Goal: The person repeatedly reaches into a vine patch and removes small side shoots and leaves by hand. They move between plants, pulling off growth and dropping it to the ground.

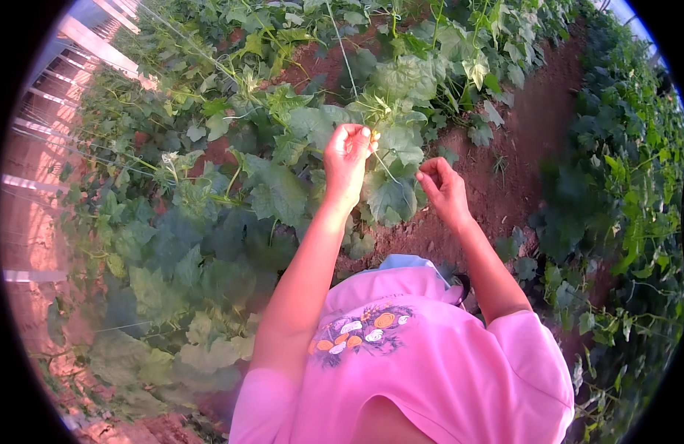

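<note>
My left hand (350,151) is raised among the vines, its thumb and forefinger pinched at a leafy vine tip (382,110) with small yellow buds or flowers (375,136). From just below those fingers a thin pale string or stem (386,168) slants down over a broad green leaf (393,197). My right hand (443,186) is to the right and slightly lower, fingers curled and thumb near the forefinger; whether something thin is between them cannot be told. A white string (343,50) runs down from the top to the vine tip.
Leafy vines (275,188) fill the left and middle, with more strings across them. A strip of reddish soil (519,150) separates them from another row of plants (625,205) at the right. Pale posts or bars (97,47) stand at the upper left.
</note>
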{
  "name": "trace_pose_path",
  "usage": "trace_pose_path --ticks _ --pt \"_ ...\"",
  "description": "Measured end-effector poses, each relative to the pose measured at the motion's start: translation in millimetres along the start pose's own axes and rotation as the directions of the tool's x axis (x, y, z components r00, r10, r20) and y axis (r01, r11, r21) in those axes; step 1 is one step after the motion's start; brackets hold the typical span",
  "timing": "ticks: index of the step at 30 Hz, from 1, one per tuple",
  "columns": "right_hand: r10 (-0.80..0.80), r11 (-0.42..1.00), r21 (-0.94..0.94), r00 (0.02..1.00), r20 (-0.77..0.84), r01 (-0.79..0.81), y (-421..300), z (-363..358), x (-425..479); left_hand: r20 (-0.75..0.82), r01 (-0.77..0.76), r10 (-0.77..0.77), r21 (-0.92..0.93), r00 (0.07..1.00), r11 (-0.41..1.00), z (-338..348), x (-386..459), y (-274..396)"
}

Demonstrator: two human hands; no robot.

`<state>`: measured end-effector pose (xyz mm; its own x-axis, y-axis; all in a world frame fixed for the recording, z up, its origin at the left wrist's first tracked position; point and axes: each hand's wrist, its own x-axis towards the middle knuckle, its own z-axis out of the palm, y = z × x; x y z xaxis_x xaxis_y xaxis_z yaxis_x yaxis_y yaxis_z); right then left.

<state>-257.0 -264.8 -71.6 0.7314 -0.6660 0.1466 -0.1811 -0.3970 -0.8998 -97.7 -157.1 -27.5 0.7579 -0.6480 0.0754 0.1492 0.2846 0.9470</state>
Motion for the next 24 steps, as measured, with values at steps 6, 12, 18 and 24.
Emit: trace_pose_path --ticks 6,12,18,24 --pt "-0.178 0.982 -0.027 0.959 0.219 0.189 -49 43 27 -0.021 -0.023 0.024 0.032 1.0 0.999 -7 -13 7" --pt "-0.153 0.985 0.101 0.974 0.167 0.137 -32 45 46 -0.092 0.002 0.005 0.073 0.996 0.997 -25 -29 16" --pt "-0.29 0.801 0.589 0.93 0.225 0.107 -70 34 63 0.017 0.065 -0.066 0.084 0.998 0.994 -20 -31 35" --pt "-0.387 0.804 0.588 0.831 0.401 0.09 -73 30 68 0.148 0.233 -0.239 0.057 0.96 0.971 -21 -27 46"
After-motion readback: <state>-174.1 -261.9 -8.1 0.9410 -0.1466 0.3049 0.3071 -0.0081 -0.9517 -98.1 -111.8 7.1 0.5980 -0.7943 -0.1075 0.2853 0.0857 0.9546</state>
